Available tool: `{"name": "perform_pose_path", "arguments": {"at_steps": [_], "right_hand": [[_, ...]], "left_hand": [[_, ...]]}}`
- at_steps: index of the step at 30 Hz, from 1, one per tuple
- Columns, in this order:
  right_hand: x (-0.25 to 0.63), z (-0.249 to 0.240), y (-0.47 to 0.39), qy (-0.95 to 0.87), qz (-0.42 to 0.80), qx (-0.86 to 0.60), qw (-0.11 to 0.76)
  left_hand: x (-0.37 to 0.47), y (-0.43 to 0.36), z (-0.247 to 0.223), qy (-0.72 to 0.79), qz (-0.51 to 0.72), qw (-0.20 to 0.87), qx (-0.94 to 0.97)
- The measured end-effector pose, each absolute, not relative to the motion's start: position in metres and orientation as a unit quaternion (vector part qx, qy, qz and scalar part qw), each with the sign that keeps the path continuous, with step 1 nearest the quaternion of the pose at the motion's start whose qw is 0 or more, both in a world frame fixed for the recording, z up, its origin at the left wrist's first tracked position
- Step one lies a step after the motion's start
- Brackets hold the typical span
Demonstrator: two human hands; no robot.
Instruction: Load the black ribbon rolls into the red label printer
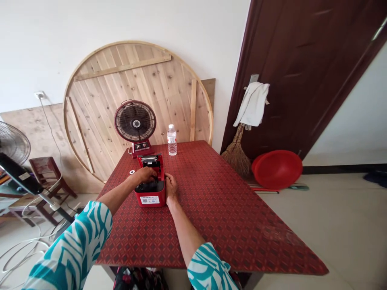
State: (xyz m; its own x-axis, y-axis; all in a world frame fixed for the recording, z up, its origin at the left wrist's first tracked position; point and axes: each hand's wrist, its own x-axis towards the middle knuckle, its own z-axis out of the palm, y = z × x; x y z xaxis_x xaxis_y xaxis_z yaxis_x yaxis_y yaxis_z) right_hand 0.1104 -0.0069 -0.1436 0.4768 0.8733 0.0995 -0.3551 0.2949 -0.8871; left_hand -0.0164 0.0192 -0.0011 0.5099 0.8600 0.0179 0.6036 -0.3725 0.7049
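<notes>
A red printer [161, 197] with a black inside stands on the table, its lid [150, 158] raised. My left hand [146, 175] reaches over the opening from the left, fingers curled down into the black compartment. Whatever the fingertips hold there, if anything, is hidden. Against the printer's right side lies my right hand [171, 187], its fingers bent around that wall and gripping it. A white label with printed codes covers part of the near face. On the table left of the lid sits a small white paper roll [132, 172] with a dark core.
Behind the printer stand a red table fan [136, 123] and a water bottle [172, 140]. The table [211, 201] has a red patterned cover. A round wooden board [121, 80] leans on the wall. A standing fan [15, 141] is at left; a broom [237, 155] and red basin [279, 169] are right.
</notes>
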Motion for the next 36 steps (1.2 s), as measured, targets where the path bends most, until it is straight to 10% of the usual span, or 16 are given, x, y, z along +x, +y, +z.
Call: {"name": "perform_pose_path", "arguments": {"at_steps": [18, 26, 36], "right_hand": [[0.111, -0.149, -0.002, -0.324, 0.401, -0.439, 0.735], [0.113, -0.148, 0.000, -0.337, 0.382, -0.443, 0.738], [0.116, -0.152, -0.001, -0.361, 0.382, -0.441, 0.728]], "left_hand": [[-0.027, -0.009, 0.021, 0.475, 0.070, 0.007, 0.877], [-0.144, -0.012, -0.017, 0.477, 0.450, 0.267, 0.706], [-0.164, -0.025, -0.081, 0.530, 0.435, 0.325, 0.651]]}}
